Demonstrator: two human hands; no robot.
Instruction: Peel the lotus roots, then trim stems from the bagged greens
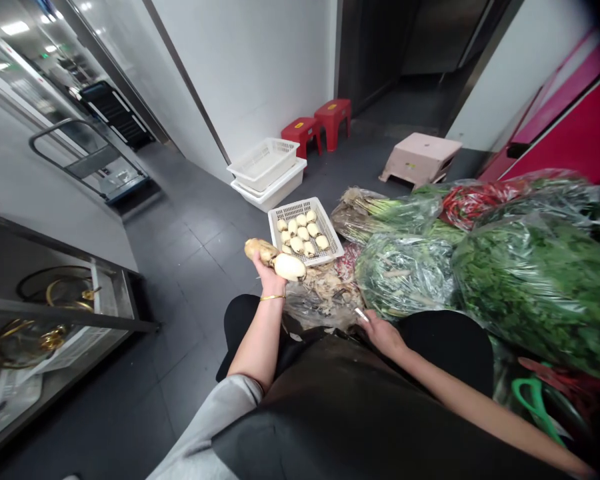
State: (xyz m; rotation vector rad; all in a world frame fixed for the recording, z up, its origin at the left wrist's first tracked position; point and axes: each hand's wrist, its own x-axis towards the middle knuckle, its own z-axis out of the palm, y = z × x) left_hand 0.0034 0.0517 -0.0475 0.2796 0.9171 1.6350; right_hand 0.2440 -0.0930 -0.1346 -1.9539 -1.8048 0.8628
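My left hand [269, 277] is closed around a lotus root [290, 267] of two joined segments, one pale and one browner. It is held up beside the near left corner of a white slotted basket [333, 248], where several pale lotus root pieces [303, 233] lie. My right hand [380, 331] grips a small tool with a whitish end [361, 314], perhaps a peeler, over the right thigh. Brown peelings [330, 288] lie on plastic between the two hands.
Bagged greens [535, 280] spread over the right side, with bagged red peppers [473, 200] behind. Two white baskets [270, 167], red stools [333, 120] and a pale stool [423, 155] stand farther back. A metal shelf [80, 313] is at the left.
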